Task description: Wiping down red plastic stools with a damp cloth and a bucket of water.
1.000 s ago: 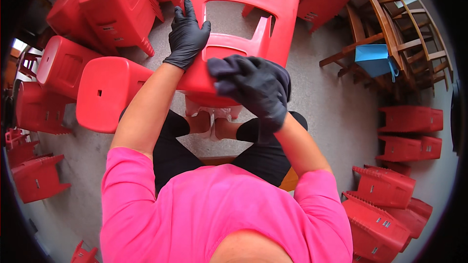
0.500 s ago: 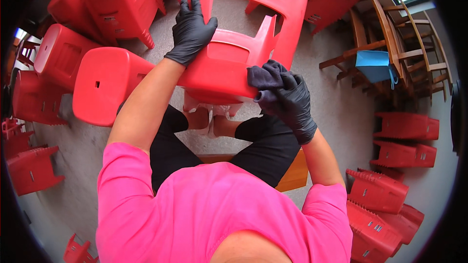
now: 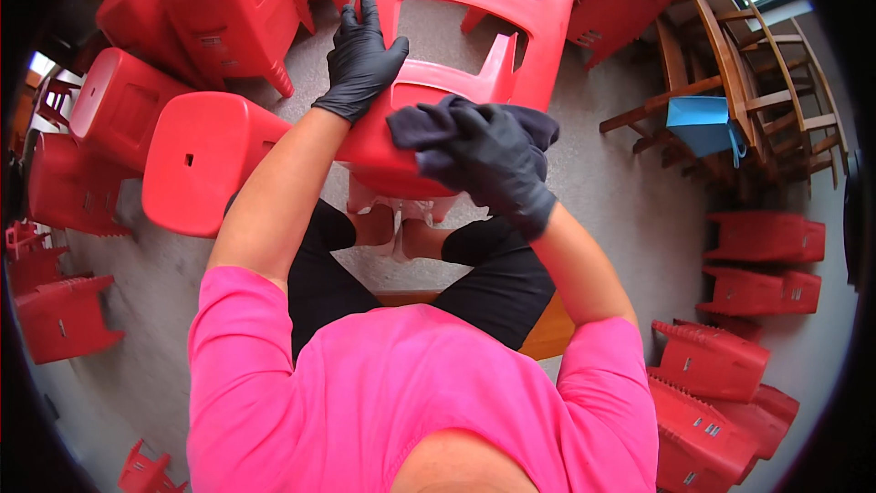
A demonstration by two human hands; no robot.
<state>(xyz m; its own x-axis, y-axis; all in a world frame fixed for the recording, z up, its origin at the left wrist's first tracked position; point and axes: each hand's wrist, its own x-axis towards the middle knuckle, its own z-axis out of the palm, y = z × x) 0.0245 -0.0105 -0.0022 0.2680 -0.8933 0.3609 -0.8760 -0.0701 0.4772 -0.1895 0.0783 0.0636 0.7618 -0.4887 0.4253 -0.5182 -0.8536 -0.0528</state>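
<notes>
A red plastic stool (image 3: 374, 146) lies tipped over between my knees, its legs pointing away from me. My left hand (image 3: 359, 64), in a black glove, rests flat against the stool's left side with fingers stretched out and thumb apart. In my gloved right hand (image 3: 497, 160) is a dark purple-grey cloth (image 3: 424, 126), pressed over the right part of the stool. The cloth's loose ends stick out on both sides of the hand. It hides part of the stool's surface.
Another red stool (image 3: 196, 160) stands close by my left forearm, with more red stools (image 3: 228, 14) behind it. Several stools (image 3: 712, 356) lie along the right wall. Wooden chairs (image 3: 730, 64) and a blue box-like thing (image 3: 698, 120) are at the far right.
My right hand has moved left across the stool with the cloth, which now spreads wider. My left hand has stayed in nearly the same place on the stool.
</notes>
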